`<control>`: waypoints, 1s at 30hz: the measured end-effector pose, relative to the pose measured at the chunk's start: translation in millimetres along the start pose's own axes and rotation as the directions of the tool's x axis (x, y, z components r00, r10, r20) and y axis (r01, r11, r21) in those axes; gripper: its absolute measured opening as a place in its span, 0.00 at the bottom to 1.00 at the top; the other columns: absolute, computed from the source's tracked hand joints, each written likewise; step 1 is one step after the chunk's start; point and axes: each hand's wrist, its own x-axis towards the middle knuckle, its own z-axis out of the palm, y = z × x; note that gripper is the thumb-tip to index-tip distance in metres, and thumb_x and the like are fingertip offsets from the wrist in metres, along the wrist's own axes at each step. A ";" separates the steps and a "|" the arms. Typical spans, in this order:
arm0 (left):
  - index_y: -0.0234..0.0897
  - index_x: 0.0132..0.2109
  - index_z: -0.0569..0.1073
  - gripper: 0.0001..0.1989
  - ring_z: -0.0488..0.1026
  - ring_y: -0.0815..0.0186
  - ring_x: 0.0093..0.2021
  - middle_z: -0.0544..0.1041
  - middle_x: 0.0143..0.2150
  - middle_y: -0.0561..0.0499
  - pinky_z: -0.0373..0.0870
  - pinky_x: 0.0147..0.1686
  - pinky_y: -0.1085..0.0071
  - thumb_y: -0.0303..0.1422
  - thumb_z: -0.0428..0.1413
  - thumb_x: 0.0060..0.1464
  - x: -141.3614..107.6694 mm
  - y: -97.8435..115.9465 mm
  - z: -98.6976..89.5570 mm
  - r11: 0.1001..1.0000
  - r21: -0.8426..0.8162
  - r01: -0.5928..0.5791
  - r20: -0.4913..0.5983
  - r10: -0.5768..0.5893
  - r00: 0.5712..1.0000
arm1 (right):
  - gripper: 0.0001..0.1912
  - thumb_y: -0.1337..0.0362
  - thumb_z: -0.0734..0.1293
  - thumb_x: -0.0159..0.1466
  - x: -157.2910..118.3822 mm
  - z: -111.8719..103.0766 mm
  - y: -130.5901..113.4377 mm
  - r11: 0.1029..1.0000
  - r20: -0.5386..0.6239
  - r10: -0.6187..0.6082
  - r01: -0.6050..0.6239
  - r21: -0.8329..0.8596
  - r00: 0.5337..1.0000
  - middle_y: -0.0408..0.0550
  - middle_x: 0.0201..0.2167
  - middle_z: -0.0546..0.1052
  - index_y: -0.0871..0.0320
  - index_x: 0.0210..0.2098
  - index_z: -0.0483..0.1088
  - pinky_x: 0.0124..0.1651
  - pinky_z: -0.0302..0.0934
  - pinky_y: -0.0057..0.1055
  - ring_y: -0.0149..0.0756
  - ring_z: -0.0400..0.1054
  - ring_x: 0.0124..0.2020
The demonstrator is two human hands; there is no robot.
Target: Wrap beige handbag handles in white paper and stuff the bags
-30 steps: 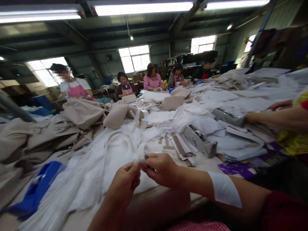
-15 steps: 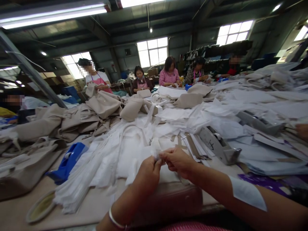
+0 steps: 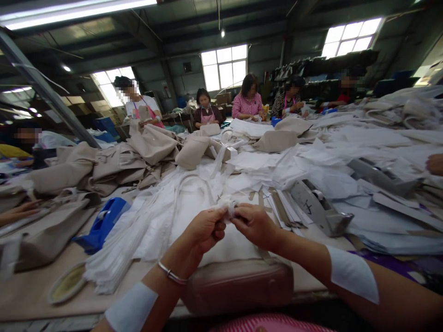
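Both hands meet over a bag (image 3: 238,281) that lies at the table's front edge, its base toward me and a white covering on its upper side. My left hand (image 3: 204,230) pinches the left side of a bunched, whitish translucent wrap (image 3: 230,208). From the right, my right hand (image 3: 258,226) grips the same wrap, fingers curled. The wrap seems to go round part of a bag handle, though the fingers hide much of it. Another pale handle loop (image 3: 192,180) arches behind my left hand.
A blue tape dispenser (image 3: 104,226) and a stack of white sheets (image 3: 121,249) stand left, near a round dish (image 3: 67,283). Right are a grey tape dispenser (image 3: 320,207) and papers. Beige bags (image 3: 58,175) pile up left. Other people work across the table; a person's hand (image 3: 20,212) reaches in left.
My left wrist has turned, and more of its fingers and forearm show. Both hands stay together at the wrap. Another person's hand has come in at the left edge. The view has shifted slightly.
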 end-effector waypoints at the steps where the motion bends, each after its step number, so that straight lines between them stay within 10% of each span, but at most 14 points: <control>1: 0.36 0.31 0.65 0.17 0.44 0.79 0.18 0.57 0.20 0.62 0.40 0.18 0.80 0.35 0.66 0.42 4.9 0.7 -0.8 1.000 -0.012 -0.006 -0.028 0.006 1.000 | 0.11 0.66 0.64 0.61 0.4 -0.4 3.7 0.999 0.009 -0.042 0.042 -0.010 0.999 0.44 0.25 0.67 0.59 0.22 0.66 0.35 0.53 0.31 0.32 0.58 0.30; 5: 0.34 0.30 0.69 0.13 0.46 0.77 0.18 0.57 0.18 0.61 0.42 0.19 0.76 0.37 0.64 0.45 14.8 -4.6 -3.0 0.951 0.276 -0.140 -0.031 0.155 0.987 | 0.14 0.57 0.65 0.61 8.8 -7.0 15.8 0.870 0.220 0.271 -0.336 0.361 0.937 0.42 0.23 0.66 0.59 0.25 0.66 0.27 0.50 0.27 0.28 0.55 0.23; 8: 0.33 0.28 0.74 0.11 0.54 0.73 0.21 0.62 0.19 0.57 0.48 0.23 0.73 0.38 0.60 0.49 16.6 -13.9 -4.1 0.722 0.623 -0.301 0.031 0.361 0.932 | 0.16 0.52 0.65 0.60 21.3 -8.6 21.6 0.372 0.470 0.564 -0.717 0.589 0.679 0.37 0.20 0.63 0.59 0.26 0.62 0.19 0.36 0.24 0.22 0.42 0.16; 10: 0.34 0.25 0.73 0.10 0.57 0.71 0.24 0.65 0.21 0.55 0.50 0.26 0.72 0.35 0.59 0.50 17.7 -19.7 -4.6 0.529 0.773 -0.350 0.062 0.486 0.872 | 0.14 0.58 0.68 0.56 28.9 -5.5 25.4 0.206 0.519 0.622 -0.762 0.614 0.586 0.34 0.17 0.60 0.58 0.25 0.60 0.18 0.31 0.23 0.21 0.39 0.15; 13: 0.35 0.23 0.70 0.12 0.57 0.70 0.24 0.65 0.21 0.55 0.49 0.25 0.71 0.36 0.60 0.49 20.0 -19.2 -4.9 0.444 0.846 -0.295 0.062 0.467 0.882 | 0.14 0.62 0.71 0.51 34.6 0.3 31.3 0.338 0.422 0.634 -0.722 0.603 0.649 0.31 0.11 0.55 0.58 0.21 0.60 0.17 0.31 0.24 0.21 0.41 0.13; 16: 0.35 0.27 0.69 0.17 0.52 0.73 0.19 0.60 0.19 0.59 0.47 0.22 0.73 0.45 0.60 0.49 24.3 -4.7 -4.4 0.748 0.655 -0.111 -0.001 0.148 0.989 | 0.16 0.57 0.71 0.51 34.5 1.8 36.4 0.464 0.396 0.544 -0.658 0.592 0.740 0.32 0.10 0.55 0.58 0.21 0.61 0.17 0.34 0.25 0.21 0.42 0.13; 19: 0.36 0.28 0.67 0.21 0.47 0.76 0.17 0.54 0.17 0.63 0.43 0.19 0.75 0.51 0.60 0.48 33.0 8.2 -2.9 0.923 0.378 0.072 -0.062 -0.052 0.997 | 0.16 0.54 0.68 0.55 34.3 0.6 38.9 0.518 0.450 0.486 -0.662 0.542 0.749 0.32 0.11 0.55 0.57 0.22 0.61 0.18 0.36 0.25 0.22 0.43 0.13; 23: 0.36 0.27 0.66 0.20 0.50 0.76 0.17 0.58 0.17 0.60 0.41 0.18 0.75 0.48 0.61 0.47 46.4 2.4 1.2 0.898 0.433 0.081 -0.140 -0.022 0.990 | 0.14 0.65 0.63 0.60 37.6 -1.8 37.3 0.885 0.373 0.386 -0.453 0.106 0.843 0.40 0.15 0.63 0.58 0.19 0.61 0.22 0.45 0.27 0.27 0.53 0.18; 27: 0.36 0.27 0.67 0.19 0.48 0.76 0.17 0.57 0.17 0.60 0.41 0.18 0.74 0.47 0.63 0.44 52.5 -7.6 3.7 0.916 0.401 0.020 -0.163 0.050 0.985 | 0.12 0.70 0.64 0.60 43.5 -10.9 37.0 0.966 0.366 0.209 -0.133 -0.222 0.907 0.45 0.18 0.68 0.60 0.19 0.65 0.26 0.47 0.30 0.30 0.57 0.22; 30: 0.36 0.26 0.68 0.17 0.48 0.75 0.17 0.56 0.17 0.61 0.42 0.18 0.73 0.44 0.62 0.46 53.5 -8.3 1.6 0.889 0.455 -0.049 -0.171 0.141 0.975 | 0.16 0.63 0.64 0.62 51.7 -18.8 44.3 0.916 0.390 0.383 -0.400 -0.040 0.837 0.43 0.16 0.66 0.60 0.19 0.66 0.22 0.46 0.28 0.27 0.55 0.18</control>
